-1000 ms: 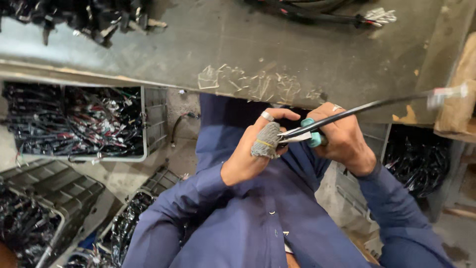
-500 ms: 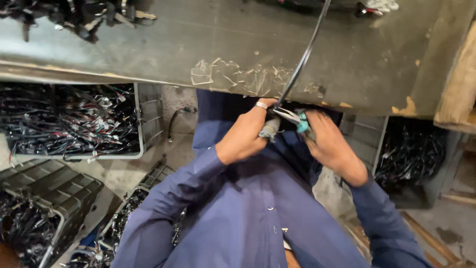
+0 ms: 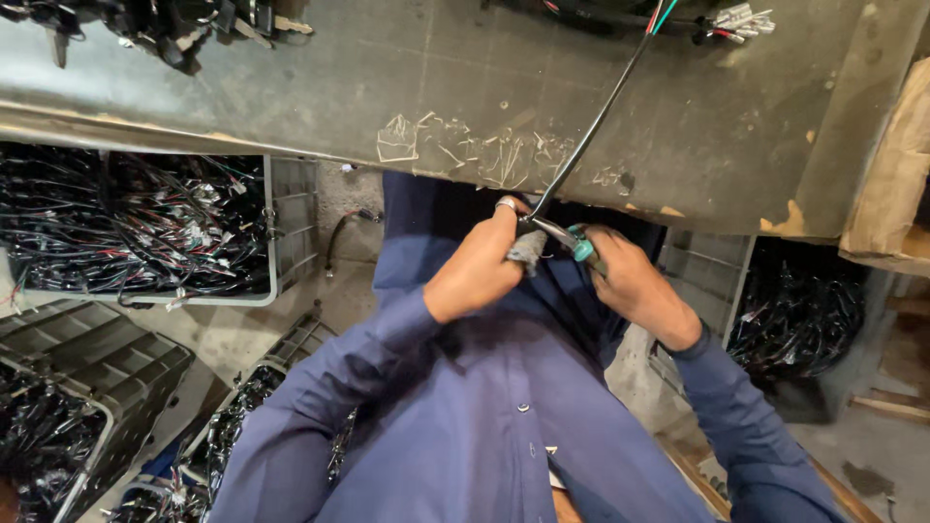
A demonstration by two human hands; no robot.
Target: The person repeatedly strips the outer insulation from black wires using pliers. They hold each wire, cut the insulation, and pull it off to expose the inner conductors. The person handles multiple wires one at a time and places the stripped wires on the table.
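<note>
I see my left hand (image 3: 481, 268) pinched on a black cable (image 3: 591, 126) just below the edge of the grey tabletop (image 3: 407, 77), a grey rag (image 3: 528, 250) tucked under its fingers. My right hand (image 3: 630, 281) is clamped around teal-handled pliers (image 3: 572, 242) touching the cable's lower end. The cable runs up across the tabletop to its coloured wire ends (image 3: 661, 15).

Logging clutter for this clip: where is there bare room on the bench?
Bare: the middle of the workbench, between the connector pile and the black cable. Crowded: the crate of wire harnesses and the far right corner with terminals.
</note>
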